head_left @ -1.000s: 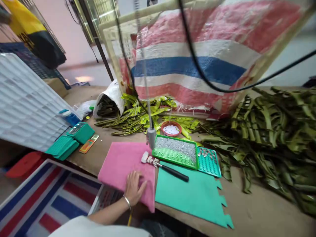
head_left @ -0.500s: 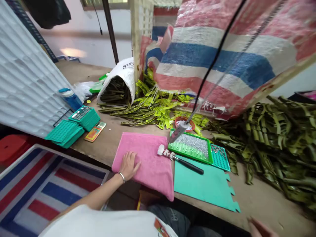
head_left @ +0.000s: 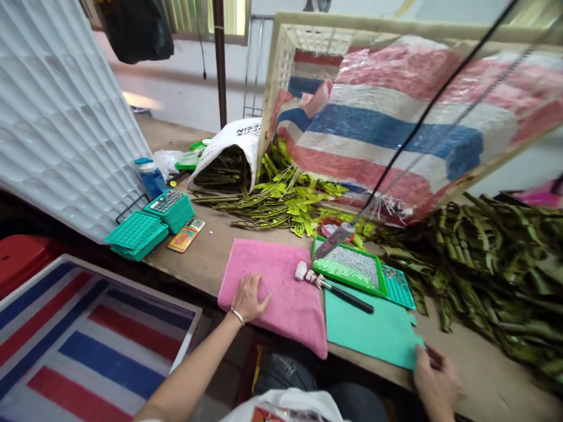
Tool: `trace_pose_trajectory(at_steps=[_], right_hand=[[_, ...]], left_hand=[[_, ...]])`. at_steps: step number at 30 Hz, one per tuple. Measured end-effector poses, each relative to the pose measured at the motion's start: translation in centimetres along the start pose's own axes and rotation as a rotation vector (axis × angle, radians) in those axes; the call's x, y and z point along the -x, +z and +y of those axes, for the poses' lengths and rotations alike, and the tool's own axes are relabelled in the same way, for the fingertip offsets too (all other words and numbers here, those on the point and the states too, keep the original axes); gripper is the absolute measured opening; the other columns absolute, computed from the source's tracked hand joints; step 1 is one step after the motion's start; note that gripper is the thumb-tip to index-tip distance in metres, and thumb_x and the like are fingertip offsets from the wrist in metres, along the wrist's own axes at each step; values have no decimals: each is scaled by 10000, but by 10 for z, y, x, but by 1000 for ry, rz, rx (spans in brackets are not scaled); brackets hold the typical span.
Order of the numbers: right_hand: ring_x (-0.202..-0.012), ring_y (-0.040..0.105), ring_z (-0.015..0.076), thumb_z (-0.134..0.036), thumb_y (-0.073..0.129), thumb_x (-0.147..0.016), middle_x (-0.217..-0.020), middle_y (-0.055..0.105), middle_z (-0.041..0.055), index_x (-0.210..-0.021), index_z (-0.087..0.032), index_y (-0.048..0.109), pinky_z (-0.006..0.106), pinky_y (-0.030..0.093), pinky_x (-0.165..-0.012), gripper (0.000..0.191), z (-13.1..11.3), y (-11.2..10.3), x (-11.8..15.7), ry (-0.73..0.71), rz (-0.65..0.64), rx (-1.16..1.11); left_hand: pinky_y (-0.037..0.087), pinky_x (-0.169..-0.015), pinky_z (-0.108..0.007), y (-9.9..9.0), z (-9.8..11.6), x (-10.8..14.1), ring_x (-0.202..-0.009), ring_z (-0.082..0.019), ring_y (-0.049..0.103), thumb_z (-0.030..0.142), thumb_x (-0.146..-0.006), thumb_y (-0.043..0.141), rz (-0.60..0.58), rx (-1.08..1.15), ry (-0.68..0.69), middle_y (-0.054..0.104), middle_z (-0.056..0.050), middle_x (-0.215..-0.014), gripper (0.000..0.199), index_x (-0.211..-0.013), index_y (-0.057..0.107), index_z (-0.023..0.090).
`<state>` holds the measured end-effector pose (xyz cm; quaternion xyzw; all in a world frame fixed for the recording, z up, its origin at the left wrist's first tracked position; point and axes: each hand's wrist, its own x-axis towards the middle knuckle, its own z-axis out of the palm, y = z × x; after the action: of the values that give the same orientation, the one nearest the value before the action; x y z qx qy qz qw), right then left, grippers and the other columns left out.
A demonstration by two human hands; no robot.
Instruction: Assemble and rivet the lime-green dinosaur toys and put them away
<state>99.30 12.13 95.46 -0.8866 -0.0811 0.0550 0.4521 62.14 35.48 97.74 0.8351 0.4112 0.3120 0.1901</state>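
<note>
The left hand's grip (head_left: pixel 248 299) is released, its palm and fingers spread flat on a pink terry towel (head_left: pixel 272 305) at the table's front edge, with a thin metal bangle (head_left: pixel 237 316) on the wrist. The right hand's grip (head_left: pixel 435 384) sits lower right at the corner of a teal foam mat (head_left: pixel 369 331) with puzzle-cut edges; its fingers touch that edge, but I cannot tell whether they are clenched on it.

Between towel and mat lies a black-handled tool (head_left: pixel 347 297) with a white knobbed end. Just above it, a green plastic tray (head_left: pixel 347 264) holds silver beads, beside a teal pegged tray (head_left: pixel 397 286) with metal discs. A grey cylindrical tool (head_left: pixel 338 237) hangs over the green tray.

The wooden table (head_left: pixel 197 269) also carries two stacks of teal pegged trays (head_left: pixel 136 234) at left, near a blue-capped bottle (head_left: pixel 152 179). At upper centre, a white woven sack (head_left: pixel 229 152), printed in black letters beginning "NISS", spills dark stems beside bright yellow-green leaf strips (head_left: pixel 281 193). Olive leaf strips (head_left: pixel 497 264) are heaped at right.
</note>
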Motion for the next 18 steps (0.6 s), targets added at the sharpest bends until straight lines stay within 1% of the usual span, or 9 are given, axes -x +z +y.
trace_pose_trajectory(at_steps=[4, 6, 7, 10, 12, 14, 15, 16, 18], right_hand=[[-860, 655, 345, -556, 542, -583, -794, 644, 109, -790, -298, 501, 525, 499, -940, 333, -3, 4, 3, -26, 45, -104], [-781, 629, 296, -559, 555, -541, -780, 633, 95, -825, -253, 526, 511, 510, -893, 418, 1, 7, 3, -22, 45, -197], [-752, 615, 271, -568, 566, -520, -777, 628, 87, -840, -234, 537, 496, 516, -862, 463, 3, 8, 3, -14, 38, -251], [-691, 577, 220, -607, 617, -477, -773, 617, 68, -863, -201, 568, 430, 518, -746, 562, 6, 5, -2, 33, 20, -379], [-689, 577, 214, -614, 644, -490, -777, 630, 74, -858, -190, 600, 402, 507, -706, 563, -4, -5, -12, 18, 16, -409], [-739, 608, 220, -598, 652, -563, -823, 675, 100, -853, -177, 647, 389, 505, -733, 512, -31, -19, -29, -118, -20, -403], [-762, 623, 216, -585, 651, -601, -844, 696, 109, -846, -170, 671, 384, 504, -767, 483, -51, -26, -40, -240, -56, -394], [-788, 636, 204, -565, 643, -654, -888, 716, 113, -877, -161, 695, 369, 503, -797, 464, -74, -31, -54, -383, -132, -389], [-783, 646, 162, -516, 631, -736, -907, 739, 90, -956, -146, 725, 321, 497, -783, 440, -130, -33, -84, -603, -310, -335]], left_hand=[[489, -967, -538, -8, 2, -2, -1011, -300, 625, 389, -768, 666, -17, 63, -7, 635, -125, -1053, 405, -1101, 539, 197], [525, -928, -497, -14, 1, -7, -949, -262, 653, 364, -767, 660, -28, 86, -8, 651, -106, -1024, 392, -1097, 522, 203], [551, -881, -460, -20, -1, -12, -895, -235, 666, 352, -778, 642, -26, 104, -14, 660, -92, -995, 370, -1092, 510, 205], [577, -704, -358, -44, -3, -44, -743, -179, 667, 361, -837, 555, 27, 145, -46, 667, -65, -902, 271, -1046, 479, 206], [570, -694, -355, -65, 2, -77, -750, -182, 658, 399, -859, 532, 86, 148, -65, 663, -69, -890, 259, -1021, 479, 205], [564, -793, -365, -84, 18, -119, -851, -184, 661, 415, -863, 553, 111, 150, -61, 670, -72, -955, 297, -1059, 500, 199], [554, -843, -364, -90, 30, -142, -903, -180, 660, 425, -867, 565, 104, 155, -47, 674, -68, -996, 316, -1079, 514, 196], [545, -873, -367, -93, 46, -166, -918, -176, 659, 431, -874, 576, 77, 159, -18, 679, -60, -1006, 324, -1084, 538, 186], [523, -929, -401, -91, 82, -217, -956, -180, 661, 410, -896, 571, -58, 153, 146, 687, -60, -1021, 334, -1096, 581, 143]])
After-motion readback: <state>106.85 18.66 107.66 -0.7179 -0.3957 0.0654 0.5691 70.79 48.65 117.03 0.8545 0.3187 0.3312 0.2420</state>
